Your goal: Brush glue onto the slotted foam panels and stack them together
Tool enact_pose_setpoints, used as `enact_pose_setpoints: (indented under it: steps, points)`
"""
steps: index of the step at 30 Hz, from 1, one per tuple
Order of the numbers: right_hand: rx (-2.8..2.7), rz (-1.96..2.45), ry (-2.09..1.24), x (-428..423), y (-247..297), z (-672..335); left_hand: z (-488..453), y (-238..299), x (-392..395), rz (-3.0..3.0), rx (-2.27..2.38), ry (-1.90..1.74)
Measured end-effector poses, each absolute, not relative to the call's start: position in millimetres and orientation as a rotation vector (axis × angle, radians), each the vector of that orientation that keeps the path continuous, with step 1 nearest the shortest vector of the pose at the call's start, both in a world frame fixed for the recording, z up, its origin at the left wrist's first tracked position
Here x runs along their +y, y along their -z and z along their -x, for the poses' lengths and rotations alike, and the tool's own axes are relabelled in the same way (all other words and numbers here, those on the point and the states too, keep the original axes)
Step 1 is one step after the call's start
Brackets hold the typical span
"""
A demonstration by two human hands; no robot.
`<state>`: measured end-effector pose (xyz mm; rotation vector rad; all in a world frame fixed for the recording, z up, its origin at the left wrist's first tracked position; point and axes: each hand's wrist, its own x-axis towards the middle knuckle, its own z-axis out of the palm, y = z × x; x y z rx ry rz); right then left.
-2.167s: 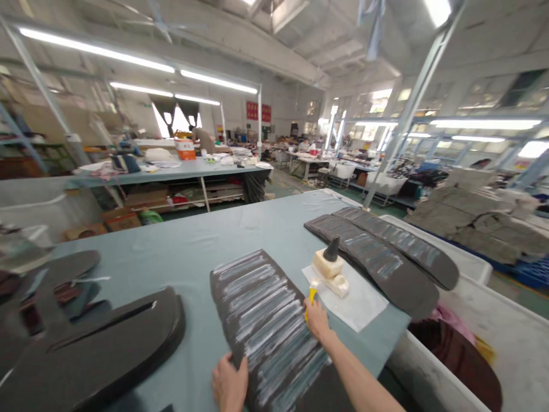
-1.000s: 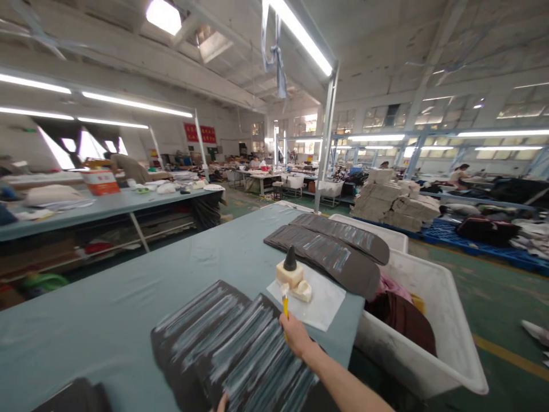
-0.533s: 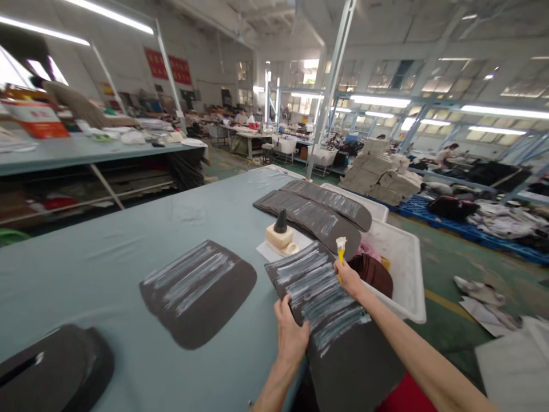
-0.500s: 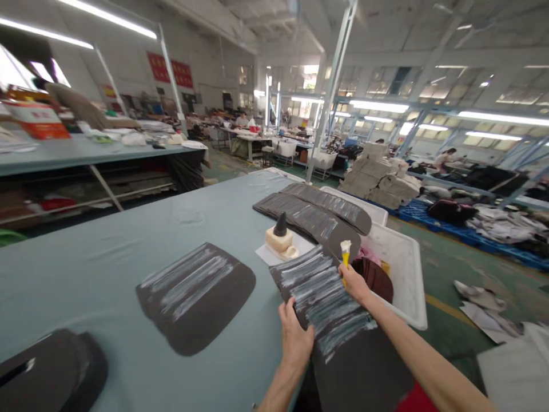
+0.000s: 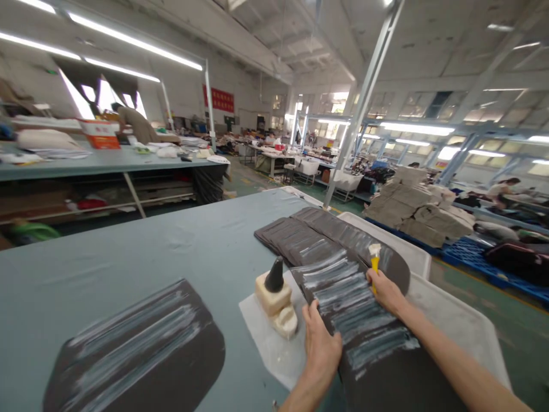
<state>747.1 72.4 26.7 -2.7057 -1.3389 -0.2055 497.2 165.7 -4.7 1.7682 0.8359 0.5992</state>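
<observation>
On the grey counter (image 5: 128, 240), a dark panel (image 5: 355, 309) with white streaks is lying under both hands. The open left hand (image 5: 321, 355) is pressing it flat, which is good for steadiness; the right hand (image 5: 386, 292) is gripping a yellow brush (image 5: 374, 269), tip up.

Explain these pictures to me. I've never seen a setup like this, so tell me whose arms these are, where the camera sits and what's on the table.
There is no machine here. One camera worn on a person's head looks forward and down, so the two bare arms are that person's own. The left hand lies on a dark grey rounded panel streaked with white. The right hand also rests on it, gripping a small yellow-handled brush. On the pale blue-grey table lie a second streaked dark panel, a cream block topped with a black cone on a white sheet, and more dark panels. A white plastic bin stands alongside.
</observation>
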Motion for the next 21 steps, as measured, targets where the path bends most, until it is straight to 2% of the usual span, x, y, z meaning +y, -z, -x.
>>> enact_pose_setpoints:
  steps: [6,11,16,21]
  points:
    - [-1.573,2.537,0.199,220.2,-43.4,-885.6,-624.7,-35.9,259.9,-1.751,1.066,-0.704]
    - [-1.645,2.415,0.198,337.0,-56.2,-937.0,-681.4,-51.6,351.1,-1.751,1.286,-0.753]
    - [-1.669,2.364,0.16,426.9,-53.8,-961.7,-709.8,-47.3,435.2,-1.72,1.456,-0.695]
    - [-1.716,2.384,0.127,494.4,-37.4,-977.3,-727.7,-19.8,491.5,-1.694,1.509,-0.677]
